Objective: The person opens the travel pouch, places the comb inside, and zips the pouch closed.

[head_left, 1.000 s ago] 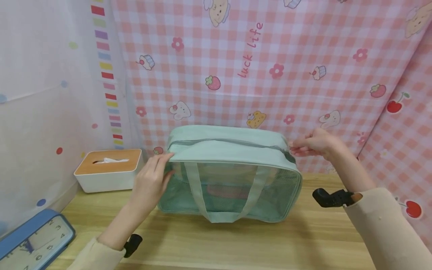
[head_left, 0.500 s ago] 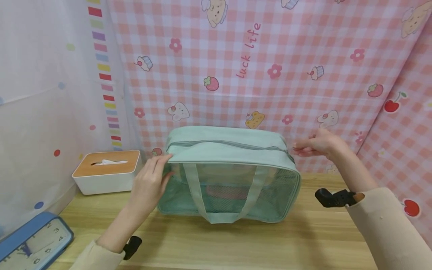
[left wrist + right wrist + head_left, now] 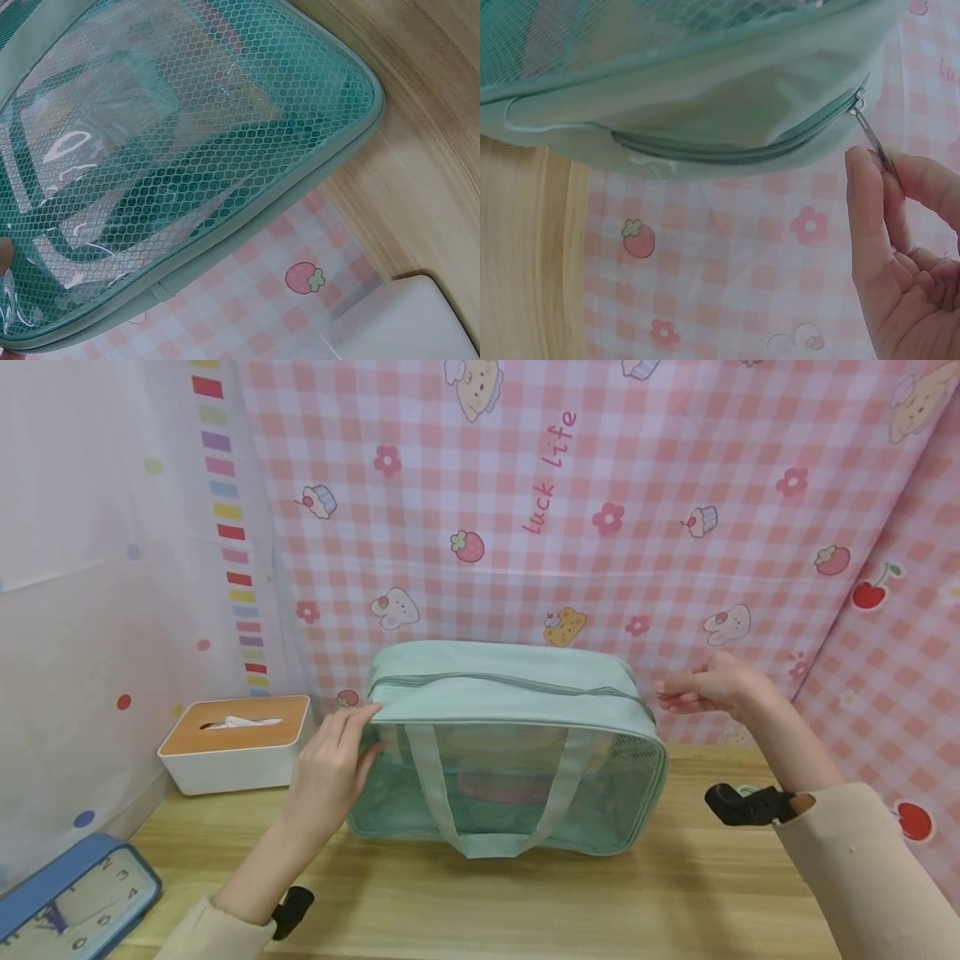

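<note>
A mint-green bag (image 3: 517, 701) with mesh and clear sides stands upright on the wooden table in the head view. My left hand (image 3: 330, 768) pinches its upper left corner, thumb in front and fingers over the top edge. Off the bag's right end, my right hand (image 3: 716, 685) holds a metal zipper pull (image 3: 870, 136) between thumb and fingers. The zipper (image 3: 727, 156) curves down that end panel from the slider in the right wrist view. Through the front a pinkish item (image 3: 502, 787) shows inside. A strap handle (image 3: 495, 845) hangs down the front.
To the left stands a white tissue box (image 3: 236, 768) with a wooden lid. A blue-framed clock (image 3: 90, 893) lies near the front left. A pink checked cloth (image 3: 487, 485) covers the wall close behind the bag.
My right hand has shifted slightly right, away from the bag's end. The dark gap at the zipper's right corner has narrowed. My left hand keeps its hold on the corner.
</note>
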`<state>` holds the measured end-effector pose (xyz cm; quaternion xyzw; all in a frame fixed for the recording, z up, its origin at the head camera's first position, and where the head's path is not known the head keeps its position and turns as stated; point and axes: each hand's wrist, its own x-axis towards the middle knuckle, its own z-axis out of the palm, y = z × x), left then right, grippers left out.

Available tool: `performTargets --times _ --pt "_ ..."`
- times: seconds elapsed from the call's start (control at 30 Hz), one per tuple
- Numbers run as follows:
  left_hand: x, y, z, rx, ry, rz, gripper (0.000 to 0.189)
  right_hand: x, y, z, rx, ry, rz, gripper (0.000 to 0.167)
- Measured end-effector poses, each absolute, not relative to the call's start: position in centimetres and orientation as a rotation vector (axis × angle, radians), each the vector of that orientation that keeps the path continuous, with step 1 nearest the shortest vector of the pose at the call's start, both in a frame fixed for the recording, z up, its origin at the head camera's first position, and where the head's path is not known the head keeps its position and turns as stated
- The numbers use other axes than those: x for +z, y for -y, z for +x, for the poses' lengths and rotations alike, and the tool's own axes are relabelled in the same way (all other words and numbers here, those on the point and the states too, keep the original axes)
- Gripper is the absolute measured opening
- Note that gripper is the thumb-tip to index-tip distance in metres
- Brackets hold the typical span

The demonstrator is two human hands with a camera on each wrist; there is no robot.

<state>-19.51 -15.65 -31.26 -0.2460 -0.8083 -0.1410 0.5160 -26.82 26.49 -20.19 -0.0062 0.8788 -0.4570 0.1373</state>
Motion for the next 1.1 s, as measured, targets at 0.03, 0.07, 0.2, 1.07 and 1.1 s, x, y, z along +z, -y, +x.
performTargets --times 0.03,0.07,0.2,1.07,1.1 --pt "-31.3 15.6 -19.5 -0.338 1.942 -0.590 0.054 -20.3 -26.6 -26.8 -1.318 -2.545 -0.010 0.037" --pt "-31.2 15.6 -19.5 -0.337 1.941 -0.588 0.055 -20.4 -26.8 -26.8 -1.309 -2.549 -0.007 0.037" --pt "-31.2 15.6 -19.5 -0.336 1.941 -0.586 0.055 -21.0 -27.4 -26.6 -1.328 -2.534 -0.003 0.035" --pt "-31.4 15.7 -19.5 -0.324 1.968 -0.581 0.054 -24.7 -29.8 -26.5 -1.440 -2.456 -0.039 0.023" --pt "-31.4 15.7 -19.4 -0.324 1.968 -0.580 0.054 -24.9 -29.9 -26.4 -1.440 -2.461 -0.043 0.024"
